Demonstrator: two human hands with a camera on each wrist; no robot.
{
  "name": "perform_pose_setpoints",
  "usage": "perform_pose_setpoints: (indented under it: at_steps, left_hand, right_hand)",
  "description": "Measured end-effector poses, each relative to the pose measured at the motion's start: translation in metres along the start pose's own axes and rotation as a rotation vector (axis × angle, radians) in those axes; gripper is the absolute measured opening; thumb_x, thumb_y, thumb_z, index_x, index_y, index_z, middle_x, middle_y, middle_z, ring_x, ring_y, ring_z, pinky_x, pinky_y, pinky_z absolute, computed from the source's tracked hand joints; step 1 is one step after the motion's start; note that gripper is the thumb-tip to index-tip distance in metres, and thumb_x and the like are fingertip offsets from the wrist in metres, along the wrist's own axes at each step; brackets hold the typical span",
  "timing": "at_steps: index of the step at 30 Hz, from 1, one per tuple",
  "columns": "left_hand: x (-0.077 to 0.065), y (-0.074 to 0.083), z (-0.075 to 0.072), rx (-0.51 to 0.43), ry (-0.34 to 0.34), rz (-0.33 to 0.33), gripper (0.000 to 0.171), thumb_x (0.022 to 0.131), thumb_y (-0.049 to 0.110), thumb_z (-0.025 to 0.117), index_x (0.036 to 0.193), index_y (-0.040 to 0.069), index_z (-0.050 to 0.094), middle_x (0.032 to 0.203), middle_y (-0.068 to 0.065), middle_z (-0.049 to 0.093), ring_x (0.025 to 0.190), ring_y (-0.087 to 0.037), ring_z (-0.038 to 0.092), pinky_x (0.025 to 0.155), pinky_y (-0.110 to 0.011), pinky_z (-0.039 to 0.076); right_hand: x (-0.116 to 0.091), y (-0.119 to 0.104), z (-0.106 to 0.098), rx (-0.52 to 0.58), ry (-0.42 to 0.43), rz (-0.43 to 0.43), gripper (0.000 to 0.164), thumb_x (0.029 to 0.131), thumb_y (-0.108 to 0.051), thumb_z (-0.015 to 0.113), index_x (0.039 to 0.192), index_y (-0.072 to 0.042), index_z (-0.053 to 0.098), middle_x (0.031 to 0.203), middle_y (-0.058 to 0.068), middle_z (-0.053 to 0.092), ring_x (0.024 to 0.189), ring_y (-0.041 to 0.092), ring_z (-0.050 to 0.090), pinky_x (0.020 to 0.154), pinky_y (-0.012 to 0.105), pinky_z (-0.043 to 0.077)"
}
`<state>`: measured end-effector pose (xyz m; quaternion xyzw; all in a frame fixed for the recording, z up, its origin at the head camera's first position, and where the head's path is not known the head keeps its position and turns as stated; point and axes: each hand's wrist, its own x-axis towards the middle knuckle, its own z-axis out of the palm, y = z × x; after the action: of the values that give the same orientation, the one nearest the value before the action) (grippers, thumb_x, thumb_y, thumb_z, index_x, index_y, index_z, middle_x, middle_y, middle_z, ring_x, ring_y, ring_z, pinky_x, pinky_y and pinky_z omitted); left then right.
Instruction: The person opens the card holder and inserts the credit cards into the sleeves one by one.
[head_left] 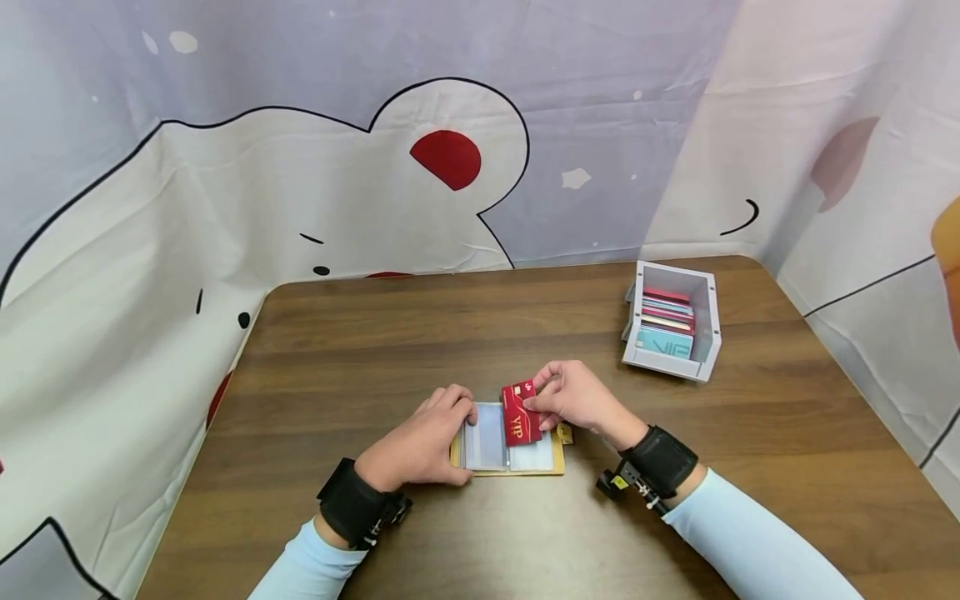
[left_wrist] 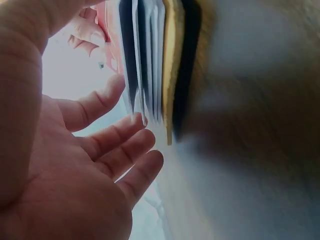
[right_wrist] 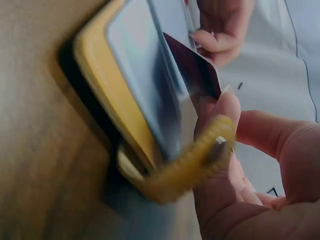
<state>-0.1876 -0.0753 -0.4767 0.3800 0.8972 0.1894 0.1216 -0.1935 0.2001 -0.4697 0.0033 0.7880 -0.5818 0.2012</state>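
Observation:
A yellow card holder [head_left: 558, 462] lies spread on the wooden table, showing clear plastic sleeves [head_left: 483, 437]. My left hand [head_left: 429, 437] holds its left side, the thumb by the near edge and the fingers by the far edge. In the left wrist view, fingertips [left_wrist: 117, 85] touch the ends of the stacked sleeves. A red VIP card [head_left: 520, 412] is pinched between the thumb and fingers of my right hand [head_left: 577, 400], above the right-hand sleeve. The card looks dark and edge-on in the right wrist view. The holder's yellow snap strap [right_wrist: 185, 170] sticks up beside the right fingers.
A grey bin [head_left: 705, 333] stands at the back right, with a row of several colored cards [head_left: 666, 321] inside, a light blue one in front. Printed cloth [head_left: 300, 192] hangs behind the table and at its sides.

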Motion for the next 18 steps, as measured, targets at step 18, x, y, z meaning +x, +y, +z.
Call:
perform_pose_setpoints:
  at_steps: [18]
  left_hand:
    - [-0.003, -0.004, 0.004, 0.040, 0.029, -0.008, 0.068, 0.075, 0.044, 0.090, 0.121, 0.014, 0.051, 0.123, 0.001, 0.050, 0.111, -0.018, 0.044, 0.100, -0.039, 0.044]
  right_hand:
    - [-0.001, -0.004, 0.011, 0.001, -0.013, 0.004, 0.039, 0.089, 0.000, 0.074, 0.118, 0.008, 0.048, 0.074, 0.012, 0.072, 0.049, 0.014, 0.066, 0.054, 0.033, 0.059]
